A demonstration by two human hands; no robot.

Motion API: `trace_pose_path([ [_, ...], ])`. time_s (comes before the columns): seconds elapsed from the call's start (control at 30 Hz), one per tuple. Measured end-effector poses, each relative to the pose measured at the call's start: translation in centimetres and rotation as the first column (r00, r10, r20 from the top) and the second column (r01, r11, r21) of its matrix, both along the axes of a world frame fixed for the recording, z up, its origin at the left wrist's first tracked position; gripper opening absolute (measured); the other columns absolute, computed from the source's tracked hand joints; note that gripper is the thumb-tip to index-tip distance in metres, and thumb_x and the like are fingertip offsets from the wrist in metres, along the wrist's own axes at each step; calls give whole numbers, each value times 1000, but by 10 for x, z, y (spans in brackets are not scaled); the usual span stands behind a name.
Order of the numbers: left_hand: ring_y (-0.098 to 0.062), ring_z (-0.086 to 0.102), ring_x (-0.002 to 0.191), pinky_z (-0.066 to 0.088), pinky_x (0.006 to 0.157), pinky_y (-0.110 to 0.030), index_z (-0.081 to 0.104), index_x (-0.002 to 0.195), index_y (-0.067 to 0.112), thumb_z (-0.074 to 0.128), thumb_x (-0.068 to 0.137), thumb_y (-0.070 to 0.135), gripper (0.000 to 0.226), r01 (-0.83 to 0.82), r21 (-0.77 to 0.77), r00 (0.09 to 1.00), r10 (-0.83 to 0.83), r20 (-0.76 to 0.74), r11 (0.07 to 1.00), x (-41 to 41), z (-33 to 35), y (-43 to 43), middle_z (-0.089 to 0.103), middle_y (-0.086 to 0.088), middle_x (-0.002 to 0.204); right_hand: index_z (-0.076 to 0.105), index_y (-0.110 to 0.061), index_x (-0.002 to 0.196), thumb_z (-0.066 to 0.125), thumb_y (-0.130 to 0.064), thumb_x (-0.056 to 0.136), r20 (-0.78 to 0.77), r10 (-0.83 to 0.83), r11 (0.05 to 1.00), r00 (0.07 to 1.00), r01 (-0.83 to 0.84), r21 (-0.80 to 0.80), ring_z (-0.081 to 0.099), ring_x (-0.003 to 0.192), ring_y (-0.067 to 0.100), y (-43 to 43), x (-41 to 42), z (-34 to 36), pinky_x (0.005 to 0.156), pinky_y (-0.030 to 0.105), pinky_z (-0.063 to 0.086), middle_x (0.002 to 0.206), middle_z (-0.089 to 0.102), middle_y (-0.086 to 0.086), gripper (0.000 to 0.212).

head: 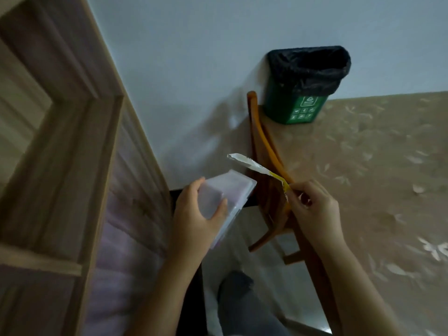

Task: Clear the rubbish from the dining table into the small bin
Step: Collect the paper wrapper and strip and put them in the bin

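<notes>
1. At the far left of the frame, pale wooden panelling [60,141] slants from the top edge down to the bottom. The room is dim.
2. A plain pale wall [194,57] fills the upper middle.
3. In the lower middle, my left hand [194,214] grips a translucent plastic box [232,187], with the thumb across its top face. The box is in the air, off the table.
4. At the bottom centre, my leg [242,299] in dark trousers shows over a pale floor [232,253].
5. Just right of the box, a torn wrapper strip [254,167] points up and left. It is white at its free end and yellow lower down. My right hand [312,209] pinches its lower end.
6. Behind that hand stands a brown wooden chair [266,146], its curved back rail beside the table's left edge.
7. Right of centre near the top, the small green bin [298,105], lined in black, stands on the table's far corner by the wall, well apart from both hands.
8. The table [388,190], under a beige leaf-patterned cloth, fills the right side.
</notes>
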State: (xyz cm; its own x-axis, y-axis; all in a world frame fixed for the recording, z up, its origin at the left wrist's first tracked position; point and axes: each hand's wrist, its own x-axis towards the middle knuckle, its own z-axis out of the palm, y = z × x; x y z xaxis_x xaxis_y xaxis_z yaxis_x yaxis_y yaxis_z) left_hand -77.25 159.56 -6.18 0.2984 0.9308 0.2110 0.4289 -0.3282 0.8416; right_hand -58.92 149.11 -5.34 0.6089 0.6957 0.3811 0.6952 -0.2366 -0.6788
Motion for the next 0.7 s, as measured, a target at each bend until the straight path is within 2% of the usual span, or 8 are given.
trace_pose_path([
  [0.07,-20,59,100,51,81,-34,51,120,14,73,71,34,57,33,3,999,-34,21,999,21,0,24,63,-8,111,64,-14,77,68,-2,76,9,-31,999,999,31,9,50,63,9,17,20,0,56,7,35,67,54,2,12],
  [0.17,-18,57,101,48,79,-27,50,121,14,60,69,55,66,93,50,995,-95,27,994,56,6,59,60,-6,114,64,-12,76,68,-1,76,23,-54,997,998,53,48,50,63,10,48,56,1,55,11,37,66,54,2,12],
  [0.27,-20,55,105,50,80,-30,49,122,13,61,72,59,69,162,95,987,-161,-16,982,94,21,93,58,-7,118,63,-17,76,67,-1,77,-20,-91,992,996,92,85,49,62,4,80,96,13,58,7,36,67,50,-10,16],
  [0.37,-18,54,102,45,73,-23,49,123,10,67,72,50,68,180,137,983,-172,-68,974,133,38,125,57,-7,119,64,-14,75,67,1,75,1,-134,982,991,132,137,48,65,-3,107,137,25,58,4,34,66,46,-17,15],
  [0.5,-20,53,105,42,76,-27,49,124,9,72,74,27,58,202,180,978,-189,-90,963,182,50,161,57,-9,121,65,-11,76,68,1,74,28,-190,971,981,184,153,48,65,-4,134,189,30,58,3,33,66,45,-19,13],
  [0.6,-13,49,103,43,75,-26,47,125,11,71,74,29,59,255,179,965,-238,-111,950,208,51,179,56,-7,122,65,-9,78,67,1,75,20,-243,959,970,237,157,49,65,-5,144,221,27,60,3,33,66,46,-18,11],
  [0.7,-12,49,101,43,72,-23,47,125,11,70,75,30,58,281,167,958,-266,-108,945,233,52,197,56,-6,121,64,-11,77,66,0,75,37,-293,948,955,286,143,47,61,7,153,251,23,59,15,37,67,51,-6,11],
])
